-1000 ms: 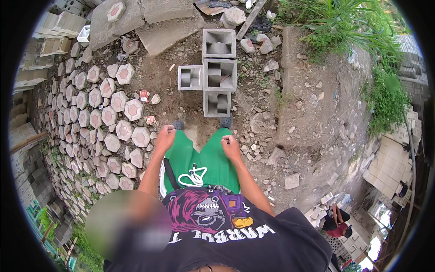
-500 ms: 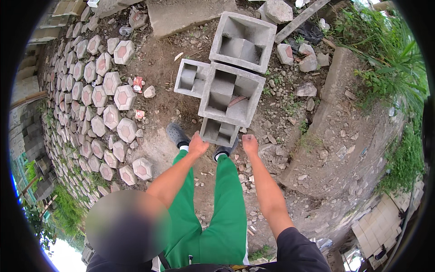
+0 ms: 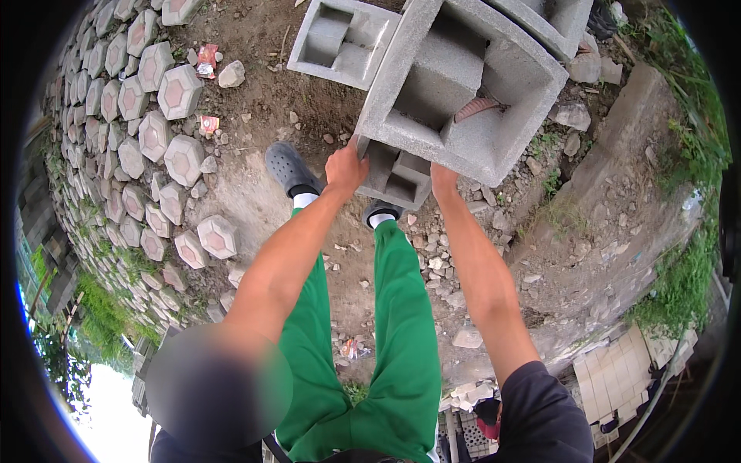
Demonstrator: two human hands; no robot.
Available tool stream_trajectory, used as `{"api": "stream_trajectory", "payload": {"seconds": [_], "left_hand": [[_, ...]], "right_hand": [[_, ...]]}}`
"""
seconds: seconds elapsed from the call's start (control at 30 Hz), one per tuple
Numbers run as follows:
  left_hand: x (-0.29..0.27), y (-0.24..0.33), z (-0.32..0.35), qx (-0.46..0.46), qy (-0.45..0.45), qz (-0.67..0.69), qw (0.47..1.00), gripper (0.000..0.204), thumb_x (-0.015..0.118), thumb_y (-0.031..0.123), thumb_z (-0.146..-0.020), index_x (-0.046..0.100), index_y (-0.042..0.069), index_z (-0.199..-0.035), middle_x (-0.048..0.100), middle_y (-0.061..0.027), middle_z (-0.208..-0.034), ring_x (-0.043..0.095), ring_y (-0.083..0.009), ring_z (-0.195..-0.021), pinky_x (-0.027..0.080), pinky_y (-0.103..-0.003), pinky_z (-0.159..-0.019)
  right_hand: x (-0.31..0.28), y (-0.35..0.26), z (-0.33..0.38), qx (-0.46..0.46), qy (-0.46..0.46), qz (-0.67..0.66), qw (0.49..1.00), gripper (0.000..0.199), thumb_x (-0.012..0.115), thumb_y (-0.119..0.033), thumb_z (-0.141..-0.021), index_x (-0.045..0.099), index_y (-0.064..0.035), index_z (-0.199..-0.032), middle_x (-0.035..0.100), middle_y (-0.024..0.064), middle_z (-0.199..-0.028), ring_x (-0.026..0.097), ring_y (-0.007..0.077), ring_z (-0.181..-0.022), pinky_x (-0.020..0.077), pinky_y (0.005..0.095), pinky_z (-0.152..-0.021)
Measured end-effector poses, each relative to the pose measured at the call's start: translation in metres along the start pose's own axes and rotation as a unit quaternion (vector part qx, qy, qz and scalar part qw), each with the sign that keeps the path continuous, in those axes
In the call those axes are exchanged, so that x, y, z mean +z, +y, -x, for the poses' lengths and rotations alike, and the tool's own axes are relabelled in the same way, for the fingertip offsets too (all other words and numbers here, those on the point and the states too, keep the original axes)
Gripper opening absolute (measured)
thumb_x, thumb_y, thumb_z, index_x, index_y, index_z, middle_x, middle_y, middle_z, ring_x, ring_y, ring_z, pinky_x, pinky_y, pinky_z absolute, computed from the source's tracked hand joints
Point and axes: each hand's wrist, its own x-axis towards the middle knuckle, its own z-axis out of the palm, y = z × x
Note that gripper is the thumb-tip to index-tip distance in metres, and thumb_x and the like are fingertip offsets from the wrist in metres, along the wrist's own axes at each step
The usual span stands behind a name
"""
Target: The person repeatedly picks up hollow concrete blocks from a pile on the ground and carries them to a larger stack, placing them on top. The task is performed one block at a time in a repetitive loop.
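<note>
A large grey concrete box [image 3: 532, 85], with stepped blocks moulded inside its open top, stands in front of me. My left hand [image 3: 346, 167] has its fingers curled at this box's near left corner. At its near right side is my right hand [image 3: 444, 182], with its fingertips hidden by the box wall. Between my hands, partly under the large box's edge, sits a small concrete box [image 3: 395, 176] with a similar stepped inside. Another small concrete box [image 3: 340, 38] stands to the left. A ribbed reddish piece [image 3: 477, 109] lies inside the large box.
A second large concrete box [image 3: 559, 23] stands at the far right. Hexagonal paving blocks [image 3: 180, 91] lie in rows on the left. Rubble [image 3: 432, 262] and a raised concrete edge [image 3: 617, 131] are on the right. My feet, in grey clogs [image 3: 289, 166], stand close to the near small box.
I have bent closer, and the boxes look larger and higher in view. Both hands have moved forward, from beside the near small box to the large box's near side.
</note>
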Motion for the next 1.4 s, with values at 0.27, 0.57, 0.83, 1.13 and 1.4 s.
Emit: {"api": "stream_trajectory", "payload": {"seconds": [0.27,0.57,0.83,1.13,1.4], "left_hand": [[0.017,-0.019,0.014,-0.009,-0.013,0.058,0.998,0.054,0.064,0.024,-0.079,0.049,0.009,-0.128,0.066,-0.0243,-0.087,0.063,-0.0430,-0.085,0.050,-0.050,-0.078],[0.006,-0.077,0.062,-0.022,-0.056,-0.025,0.998,0.058,0.064,0.026,-0.079,0.047,0.007,-0.131,0.066,-0.0259,-0.087,0.064,-0.0418,-0.083,0.050,-0.049,-0.078],[-0.129,-0.002,0.215,0.010,-0.040,-0.045,0.998,0.060,0.064,0.029,-0.081,0.046,0.001,-0.132,0.065,-0.0257,-0.090,0.064,-0.0403,-0.081,0.050,-0.048,-0.074],[-0.307,0.125,0.288,0.018,-0.281,0.481,0.830,0.074,0.027,0.061,-0.095,0.048,-0.001,-0.130,0.058,-0.0120,-0.124,0.053,-0.0236,-0.114,0.036,-0.036,-0.101],[-0.373,0.244,0.345,0.053,-0.470,0.454,0.755,0.079,0.027,0.065,-0.093,0.042,0.001,-0.136,0.047,-0.0163,-0.136,0.049,-0.0286,-0.121,0.036,-0.040,-0.105]], "right_hand": [[0.021,0.041,0.015,0.111,-0.005,-0.145,0.983,0.034,0.062,-0.012,-0.087,0.055,0.0005,-0.118,0.061,0.0099,-0.116,0.054,0.0206,-0.106,0.0389,0.0324,-0.095],[0.021,-0.028,0.105,0.198,-0.009,-0.314,0.929,0.036,0.063,-0.006,-0.085,0.055,0.0010,-0.120,0.064,0.0085,-0.113,0.057,0.0187,-0.105,0.0408,0.0305,-0.093],[-0.105,-0.108,0.197,0.322,-0.028,-0.389,0.863,0.048,0.065,0.003,-0.078,0.052,-0.0005,-0.124,0.062,0.0098,-0.115,0.057,0.0193,-0.107,0.0421,0.0309,-0.094],[-0.374,-0.297,0.287,0.269,0.083,-0.473,0.835,0.055,0.063,0.011,-0.075,0.049,-0.0007,-0.127,0.061,0.0095,-0.116,0.057,0.0181,-0.108,0.0436,0.0303,-0.093],[-0.459,-0.347,0.303,0.241,0.131,-0.452,0.849,0.057,0.071,-0.009,-0.077,0.047,0.0019,-0.128,0.061,0.0156,-0.116,0.057,0.0231,-0.108,0.0448,0.0327,-0.091]]}}
